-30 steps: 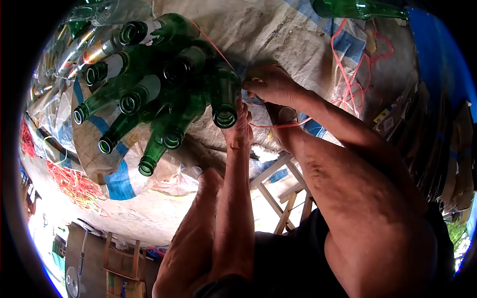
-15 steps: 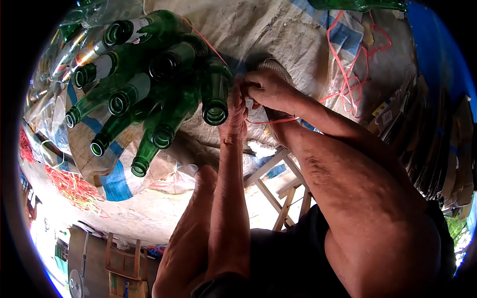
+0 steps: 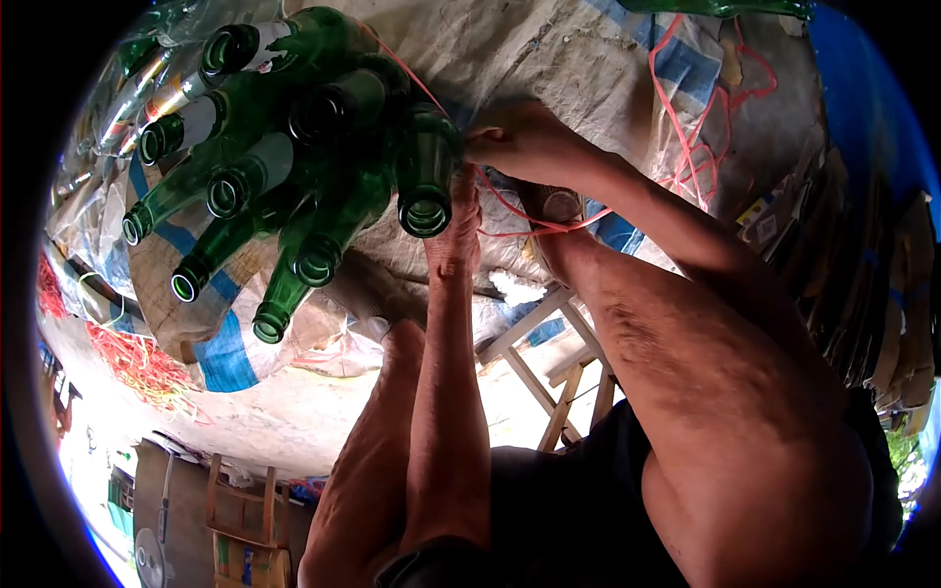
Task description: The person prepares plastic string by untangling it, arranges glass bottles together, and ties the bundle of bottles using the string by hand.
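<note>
A bundle of several green glass bottles (image 3: pixel 328 211) lies at upper left, necks towards me. A taut red plastic string (image 3: pixel 407 71) runs along its upper right side towards my hands. Beside the rightmost bottle (image 3: pixel 425 176), my left hand (image 3: pixel 455 230) is partly hidden, its fingers out of sight behind the glass and my other hand. My right hand (image 3: pixel 524 142) is just right of the bundle, fingers curled closed on the string, while a slack loop hangs below it. My feet and bare legs are on both sides of my left arm.
Worn woven sacking (image 3: pixel 578 73) covers the ground. Loose red string (image 3: pixel 701 147) trails at upper right, near stacked flattened cardboard (image 3: pixel 843 274). More bottles (image 3: pixel 127 118) lie at far left, above a heap of red string (image 3: pixel 142 363). A wooden frame (image 3: pixel 549 343) stands between my legs.
My right hand has moved slightly up and turned over, with its back now more in view. A longer loop of red string shows beneath it. My left hand stays by the bottles.
</note>
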`<state>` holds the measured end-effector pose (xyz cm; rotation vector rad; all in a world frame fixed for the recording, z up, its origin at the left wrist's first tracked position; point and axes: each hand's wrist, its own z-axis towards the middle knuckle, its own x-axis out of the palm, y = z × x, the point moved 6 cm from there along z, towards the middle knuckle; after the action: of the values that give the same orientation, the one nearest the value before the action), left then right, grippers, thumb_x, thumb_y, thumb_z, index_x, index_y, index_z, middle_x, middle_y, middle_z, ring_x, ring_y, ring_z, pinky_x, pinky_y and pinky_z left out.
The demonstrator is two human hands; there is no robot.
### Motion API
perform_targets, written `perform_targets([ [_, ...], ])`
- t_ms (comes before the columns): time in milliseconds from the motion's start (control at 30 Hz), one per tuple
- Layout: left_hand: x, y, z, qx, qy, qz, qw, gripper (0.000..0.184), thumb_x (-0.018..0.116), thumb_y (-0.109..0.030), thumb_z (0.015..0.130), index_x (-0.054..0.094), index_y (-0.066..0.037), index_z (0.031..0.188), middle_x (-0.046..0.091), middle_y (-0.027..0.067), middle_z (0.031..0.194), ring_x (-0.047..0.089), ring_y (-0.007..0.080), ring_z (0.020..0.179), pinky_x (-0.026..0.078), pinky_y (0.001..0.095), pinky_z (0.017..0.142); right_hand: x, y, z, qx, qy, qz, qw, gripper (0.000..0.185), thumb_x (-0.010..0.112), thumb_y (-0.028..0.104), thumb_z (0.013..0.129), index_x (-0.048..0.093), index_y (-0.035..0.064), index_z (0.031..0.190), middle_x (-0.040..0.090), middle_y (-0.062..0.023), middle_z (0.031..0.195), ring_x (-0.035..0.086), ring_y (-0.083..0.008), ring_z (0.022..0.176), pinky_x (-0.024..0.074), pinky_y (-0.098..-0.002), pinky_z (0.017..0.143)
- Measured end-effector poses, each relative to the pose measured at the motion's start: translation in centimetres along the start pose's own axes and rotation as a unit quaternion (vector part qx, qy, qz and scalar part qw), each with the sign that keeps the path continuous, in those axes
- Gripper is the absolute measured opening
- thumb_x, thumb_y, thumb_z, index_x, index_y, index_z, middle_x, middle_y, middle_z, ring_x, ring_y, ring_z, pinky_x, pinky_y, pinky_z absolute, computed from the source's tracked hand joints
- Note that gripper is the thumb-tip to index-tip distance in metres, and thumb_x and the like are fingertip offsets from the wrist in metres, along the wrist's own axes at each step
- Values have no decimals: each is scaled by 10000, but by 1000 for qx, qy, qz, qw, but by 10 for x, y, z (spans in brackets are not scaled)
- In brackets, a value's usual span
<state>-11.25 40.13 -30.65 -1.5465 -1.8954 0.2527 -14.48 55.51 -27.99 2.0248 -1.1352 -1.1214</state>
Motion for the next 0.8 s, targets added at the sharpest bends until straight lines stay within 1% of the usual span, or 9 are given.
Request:
perform_targets([
  [67,1,-3,1,19,-9,27,999,163,782,-212,931,641,-168,863,426,-116,622,314,2,473,228,214,430,3,3,7,-4,-9,25,1000,286,674,292,883,726,43,1015,724,-164,894,718,-275,837,542,-393,774],
  [167,3,-6,-1,32,-15,54,998,185,766,-236,949,636,-180,829,400,-122,594,293,1,461,221,222,428,3,1,11,8,9,30,999,298,672,293,879,729,42,1029,731,-177,925,724,-279,860,547,-408,804],
  [267,13,-12,-7,6,-19,50,999,216,751,-221,951,605,-188,796,377,-124,592,273,2,463,203,227,431,3,5,15,-31,2,-17,999,278,660,260,903,728,33,1050,739,-170,921,732,-262,811,572,-384,763],
  [367,9,-10,-13,-21,-71,28,997,224,691,-195,963,572,-175,774,332,-121,587,236,13,466,181,234,438,9,2,10,55,63,130,988,255,645,227,934,728,28,1070,746,-137,903,732,-209,760,587,-344,690],
  [400,6,-9,-13,-27,-94,19,995,224,665,-187,968,562,-167,770,314,-119,584,222,18,467,173,237,441,7,4,9,55,58,124,989,252,643,223,940,728,27,1074,745,-124,894,730,-189,749,584,-330,668],
  [467,9,-14,-15,-39,-81,7,996,206,610,-181,972,548,-144,779,287,-112,583,203,30,468,166,242,443,5,9,5,58,45,112,991,245,640,215,953,728,26,1082,743,-97,876,725,-149,726,580,-302,623],
  [533,10,-18,-16,-50,-63,-13,997,204,546,-209,999,560,-105,824,268,-100,582,183,43,468,152,244,443,6,8,3,73,46,131,988,247,652,219,947,728,25,1080,742,-83,866,709,-130,717,572,-300,627],
  [667,6,-13,-14,-78,-69,21,994,200,542,-229,1007,608,-90,879,271,-106,585,185,38,463,156,238,438,11,2,6,55,20,153,986,243,687,222,922,733,41,1077,742,-66,859,660,-94,682,532,-272,611],
  [800,4,-10,-13,-77,-80,26,993,216,545,-258,1019,639,-89,923,266,-109,586,182,35,464,159,236,440,13,-3,2,106,49,217,969,228,723,235,900,751,67,1052,739,-40,861,605,-69,681,472,-235,590],
])
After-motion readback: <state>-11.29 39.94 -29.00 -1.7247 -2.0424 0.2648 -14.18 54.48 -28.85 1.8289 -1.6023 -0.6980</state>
